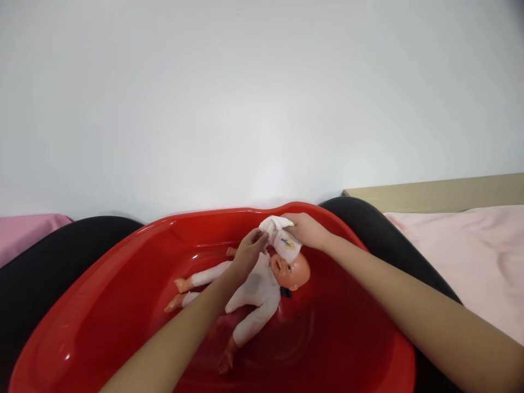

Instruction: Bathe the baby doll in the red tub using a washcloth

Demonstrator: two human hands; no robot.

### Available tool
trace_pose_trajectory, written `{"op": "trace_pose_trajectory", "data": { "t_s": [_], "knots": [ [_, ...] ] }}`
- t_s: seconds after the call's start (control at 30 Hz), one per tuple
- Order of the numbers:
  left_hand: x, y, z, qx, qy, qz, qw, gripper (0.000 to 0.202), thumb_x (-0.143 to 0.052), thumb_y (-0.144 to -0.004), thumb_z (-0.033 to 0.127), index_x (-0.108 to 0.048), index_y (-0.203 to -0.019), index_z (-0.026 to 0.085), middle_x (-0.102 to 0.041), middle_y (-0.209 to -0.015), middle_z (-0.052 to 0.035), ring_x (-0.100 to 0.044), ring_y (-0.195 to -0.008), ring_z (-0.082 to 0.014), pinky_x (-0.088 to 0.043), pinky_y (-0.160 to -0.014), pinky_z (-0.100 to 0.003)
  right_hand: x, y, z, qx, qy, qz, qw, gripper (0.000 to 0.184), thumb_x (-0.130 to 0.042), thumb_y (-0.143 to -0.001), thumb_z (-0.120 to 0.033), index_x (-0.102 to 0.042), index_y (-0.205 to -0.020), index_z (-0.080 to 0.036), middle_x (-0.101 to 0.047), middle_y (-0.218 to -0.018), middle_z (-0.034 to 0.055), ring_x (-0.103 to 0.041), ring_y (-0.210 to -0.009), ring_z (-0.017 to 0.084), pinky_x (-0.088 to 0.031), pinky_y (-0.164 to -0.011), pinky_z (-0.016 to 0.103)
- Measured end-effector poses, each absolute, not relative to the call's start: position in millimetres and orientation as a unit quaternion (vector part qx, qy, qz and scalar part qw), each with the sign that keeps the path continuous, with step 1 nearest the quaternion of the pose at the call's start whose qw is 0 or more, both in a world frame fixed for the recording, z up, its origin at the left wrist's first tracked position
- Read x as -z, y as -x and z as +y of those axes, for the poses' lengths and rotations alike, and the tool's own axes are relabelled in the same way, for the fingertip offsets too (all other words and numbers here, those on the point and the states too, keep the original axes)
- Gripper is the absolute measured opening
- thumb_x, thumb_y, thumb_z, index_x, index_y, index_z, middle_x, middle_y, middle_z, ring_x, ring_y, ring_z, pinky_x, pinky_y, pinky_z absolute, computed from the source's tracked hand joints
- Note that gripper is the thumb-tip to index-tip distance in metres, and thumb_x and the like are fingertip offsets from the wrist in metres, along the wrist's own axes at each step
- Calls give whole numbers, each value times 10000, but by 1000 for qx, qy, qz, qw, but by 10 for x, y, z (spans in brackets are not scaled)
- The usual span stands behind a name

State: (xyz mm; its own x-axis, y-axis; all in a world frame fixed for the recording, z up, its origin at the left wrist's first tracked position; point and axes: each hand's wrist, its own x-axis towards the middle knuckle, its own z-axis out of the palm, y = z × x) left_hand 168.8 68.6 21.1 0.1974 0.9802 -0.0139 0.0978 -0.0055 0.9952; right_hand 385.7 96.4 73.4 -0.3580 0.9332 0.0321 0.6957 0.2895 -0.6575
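Observation:
A baby doll (257, 286) in a white cloth suit lies on its back in a red tub (339, 338), its head toward the right and its feet toward the left. Above the doll's face and chest, a small white cloth (289, 244) with a yellow and blue print is held between both hands. My left hand (249, 251) pinches its left edge, fingers closed. At the upper right edge of the cloth, my right hand (305, 229) grips it, with its fingertips partly hidden by the fabric. Part of the doll's face is covered from view by the cloth.
Black padded surfaces (98, 232) flank the tub on both sides. On the right lies a pale pink sheet (483, 251) with a wooden board (442, 194) behind it. A pink cover (33, 232) shows at the left edge. Behind the tub rises a white wall (245, 109).

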Motion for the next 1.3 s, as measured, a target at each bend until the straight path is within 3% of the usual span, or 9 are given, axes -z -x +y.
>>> {"op": "trace_pose_trajectory", "data": {
  "t_s": [0.1,0.2,0.37,0.47,0.63,0.8,0.97,1.17,1.3],
  "knots": [
    [142,-1551,761,-344,-625,539,448,416,-702,-862,383,-660,-1223,181,-678,-1298,-147,-620,-1232,-298,-470,-1056,-434,-707,-3945,1020,-118,561,-808,136,239,-530,-950,-295,-688,-1105,-204,-736,-1126,112,-658,-1040,272,-430,-852,333],
    [433,-1529,740,-261,-688,538,411,579,-758,-770,300,-611,-1319,186,-599,-1423,-184,-558,-1338,-341,-452,-1084,-462,-572,-4040,1100,-120,594,-794,45,243,-517,-943,-276,-691,-1087,-186,-738,-1077,149,-673,-1000,291,-437,-821,346],
    [614,-1694,623,-216,-748,506,370,584,-858,-638,298,-662,-1185,236,-678,-1240,-145,-577,-1271,-412,-414,-1103,-500,-143,-4142,1208,-193,618,-762,-29,197,-630,-851,-284,-718,-971,-154,-743,-1075,189,-705,-905,316,-472,-754,360],
    [682,-1707,601,-176,-781,507,318,514,-838,-671,351,-646,-1140,267,-682,-1193,-119,-604,-1208,-407,-448,-1079,-487,44,-4139,1225,-272,604,-747,-58,221,-613,-874,-331,-728,-964,-165,-762,-888,138,-706,-712,251,-479,-678,319],
    [859,-1579,585,-143,-814,483,287,730,-849,-672,338,-584,-1346,249,-586,-1454,-166,-484,-1398,-437,-327,-1221,-499,126,-4095,1202,-361,567,-738,-64,398,-462,-987,-425,-733,-966,-135,-715,-675,109,-663,-572,202,-470,-624,281],
    [930,-1581,573,-97,-831,475,271,739,-783,-772,355,-523,-1452,231,-511,-1560,-178,-358,-1522,-396,-239,-1279,-488,76,-3978,1136,-352,524,-775,-1,391,-502,-985,-446,-740,-999,-137,-767,-1010,127,-691,-858,215,-470,-769,270],
    [904,-1623,563,-50,-859,466,208,696,-764,-803,380,-482,-1436,322,-571,-1507,-82,-450,-1472,-336,-297,-1258,-496,-26,-3864,1103,-403,447,-797,53,372,-550,-966,-495,-737,-1071,-191,-756,-1141,48,-677,-1014,198,-476,-891,239],
    [840,-1630,502,-35,-866,468,172,822,-792,-791,560,-449,-1480,273,-525,-1550,-125,-394,-1510,-345,-294,-1281,-469,34,-3992,1107,-397,544,-733,-98,486,-426,-1015,-470,-720,-1073,-87,-668,-619,118,-629,-542,231,-502,-632,342],
    [801,-1646,484,-43,-874,459,150,738,-765,-821,569,-507,-1429,239,-590,-1457,-142,-467,-1448,-364,-357,-1238,-483,93,-3912,1045,-385,521,-758,-76,510,-423,-1018,-550,-723,-1031,-137,-743,-860,142,-675,-750,228,-509,-761,325]
  ]
}}
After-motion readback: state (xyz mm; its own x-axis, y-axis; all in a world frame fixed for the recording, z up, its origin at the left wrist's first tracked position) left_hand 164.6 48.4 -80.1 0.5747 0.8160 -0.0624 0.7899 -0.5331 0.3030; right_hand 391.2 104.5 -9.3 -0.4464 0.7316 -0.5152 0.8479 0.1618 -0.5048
